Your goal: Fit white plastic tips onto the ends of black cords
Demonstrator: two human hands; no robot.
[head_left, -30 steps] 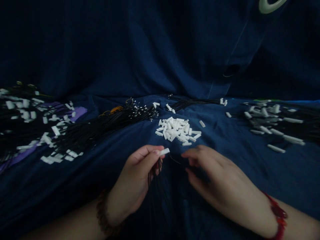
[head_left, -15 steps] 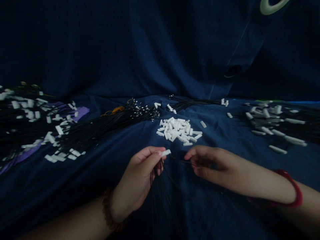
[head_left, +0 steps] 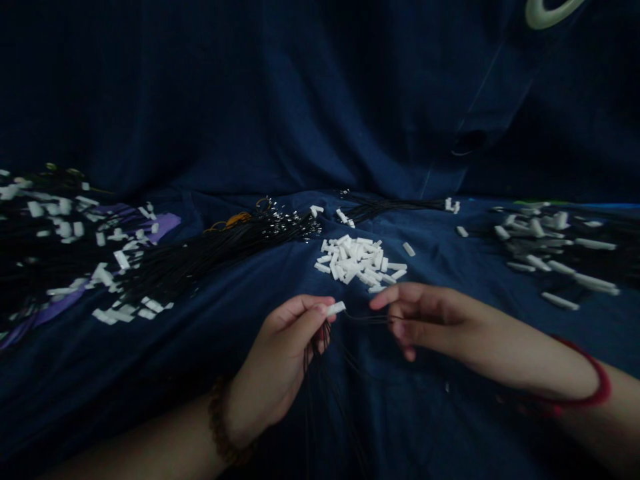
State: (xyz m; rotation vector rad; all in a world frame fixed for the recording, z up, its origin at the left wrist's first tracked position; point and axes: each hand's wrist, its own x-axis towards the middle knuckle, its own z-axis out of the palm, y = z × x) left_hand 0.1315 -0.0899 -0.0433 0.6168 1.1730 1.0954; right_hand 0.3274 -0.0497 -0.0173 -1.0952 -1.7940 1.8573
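Observation:
Between thumb and forefinger, my left hand (head_left: 277, 357) pinches a small white plastic connector housing (head_left: 337, 309). Several black wires (head_left: 327, 380) hang down from under those fingers. To its right, my right hand (head_left: 450, 323) grips a thin dark wire (head_left: 367, 319) between the thumb and bent fingers, with the forefinger stretched out. That wire runs across to the right end of the housing; whether its tip sits inside, I cannot tell. Just beyond both hands lies a pile of loose white connector housings (head_left: 355, 260).
Dark blue cloth (head_left: 240, 300) covers the surface and rises behind. Bundles of black wires with white connectors lie at the left (head_left: 117, 260) and right (head_left: 560, 247). Another bundle with bare metal ends (head_left: 280, 220) lies behind the pile. Part of a pale ring (head_left: 550, 17) shows at top right.
My right hand has shifted slightly up and right, its fingers more spread, and more of the wire shows between the hands. My left hand still pinches the housing.

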